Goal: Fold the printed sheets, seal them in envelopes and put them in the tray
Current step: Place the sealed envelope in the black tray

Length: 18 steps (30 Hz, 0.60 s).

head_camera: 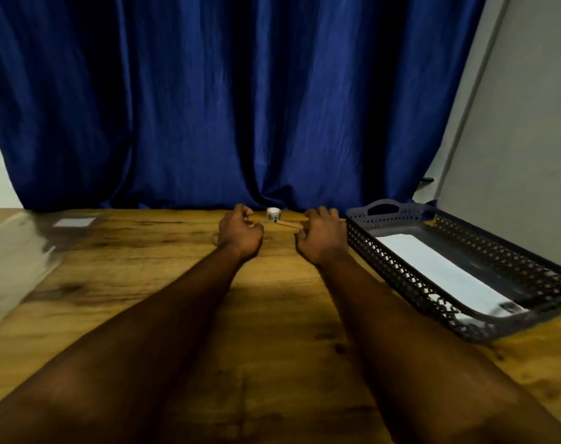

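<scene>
The wooden stick (285,223) lies crosswise between my left hand (239,232) and right hand (321,237), equally near; both hands' fingers loosely curled, gripping nothing.

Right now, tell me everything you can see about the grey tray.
The tray is dark grey plastic, with openwork lattice walls and a handle cutout at its far end. It sits on the wooden table, at the person's right. A white envelope lies flat inside. The right hand is close beside its far left corner.
</scene>
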Each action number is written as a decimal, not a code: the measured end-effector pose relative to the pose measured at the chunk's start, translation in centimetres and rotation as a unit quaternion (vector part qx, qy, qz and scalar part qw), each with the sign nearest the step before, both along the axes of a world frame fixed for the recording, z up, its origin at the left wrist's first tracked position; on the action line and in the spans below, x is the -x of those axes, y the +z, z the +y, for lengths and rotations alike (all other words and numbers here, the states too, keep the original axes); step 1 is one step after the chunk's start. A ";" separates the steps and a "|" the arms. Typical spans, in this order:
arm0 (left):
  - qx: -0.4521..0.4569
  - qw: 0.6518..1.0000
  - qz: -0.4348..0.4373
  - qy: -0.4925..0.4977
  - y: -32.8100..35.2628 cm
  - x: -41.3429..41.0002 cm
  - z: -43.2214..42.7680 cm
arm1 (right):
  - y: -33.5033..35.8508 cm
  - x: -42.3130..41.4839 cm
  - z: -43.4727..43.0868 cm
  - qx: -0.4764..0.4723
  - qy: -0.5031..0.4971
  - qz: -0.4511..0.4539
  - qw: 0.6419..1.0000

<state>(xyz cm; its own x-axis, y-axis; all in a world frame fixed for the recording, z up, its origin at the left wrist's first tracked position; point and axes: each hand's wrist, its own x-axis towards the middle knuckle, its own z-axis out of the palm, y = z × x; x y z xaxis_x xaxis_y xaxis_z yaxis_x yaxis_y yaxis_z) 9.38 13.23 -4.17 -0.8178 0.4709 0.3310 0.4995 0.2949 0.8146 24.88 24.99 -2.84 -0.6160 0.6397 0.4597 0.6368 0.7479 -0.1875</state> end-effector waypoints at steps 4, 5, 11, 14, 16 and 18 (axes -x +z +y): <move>0.055 0.997 0.036 -0.050 -0.4 2.7 2.0 | -1.2 1.7 1.6 0.002 -0.006 -0.030 1.000; 0.065 0.996 0.036 -0.058 -0.7 3.4 2.7 | -1.2 1.9 2.1 0.011 -0.004 -0.033 0.999; 0.107 0.990 0.063 -0.072 -0.1 4.9 5.1 | -1.8 2.4 3.7 0.079 0.038 0.014 0.996; 0.128 0.988 0.049 -0.077 0.1 5.4 6.0 | -2.5 2.3 4.1 0.094 0.078 0.040 0.992; 0.114 0.989 0.040 -0.087 -0.9 6.9 7.1 | -3.0 2.0 4.6 0.098 0.122 0.061 0.986; 0.098 0.990 0.050 -0.085 -1.1 6.8 7.4 | -3.3 1.8 4.9 0.102 0.142 0.066 0.982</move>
<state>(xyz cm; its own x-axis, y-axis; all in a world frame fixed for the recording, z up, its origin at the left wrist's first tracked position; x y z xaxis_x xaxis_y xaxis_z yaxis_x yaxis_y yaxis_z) 2.53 20.65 -5.23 -0.6886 0.6624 0.2950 0.6309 0.3468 0.6940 23.13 29.91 -6.15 -0.7269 0.5369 0.4282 0.3671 0.8308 -0.4184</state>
